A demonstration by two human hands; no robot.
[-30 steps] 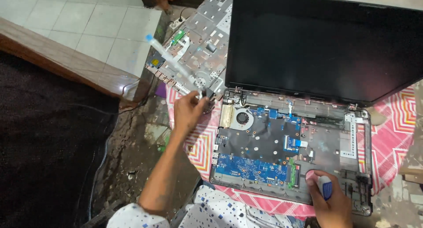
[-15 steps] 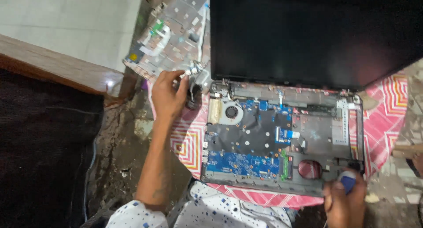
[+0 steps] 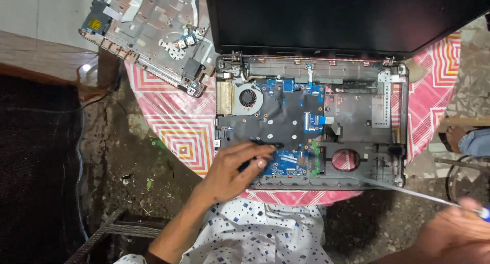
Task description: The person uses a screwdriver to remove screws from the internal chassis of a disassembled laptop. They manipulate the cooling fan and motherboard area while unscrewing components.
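An opened laptop base point(image 3: 388, 157) lies on a round table under a red and white patterned cloth point(image 3: 173, 126), its dark screen point(image 3: 337, 19) tilted back. The mainboard point(image 3: 286, 121) and the round fan point(image 3: 248, 97) are bare. My left hand point(image 3: 232, 174) rests on the front left of the base, fingertips on the blue part of the board, and I see nothing held in it. My right hand point(image 3: 459, 233) is low at the right, off the table. It grips a screwdriver point(image 3: 408, 191) whose long thin shaft points left to the base's front edge.
A removed grey laptop cover point(image 3: 153, 34) lies upside down at the table's back left, partly over the edge. Left of the table are a wooden ledge point(image 3: 41, 49) and a dark cloth point(image 3: 35, 167). Another person's sandalled foot point(image 3: 467, 140) is at the right.
My left hand has come from the back left hinge to the front left of the board. My right hand has left the base's front right corner and drawn back to the lower right with the screwdriver.
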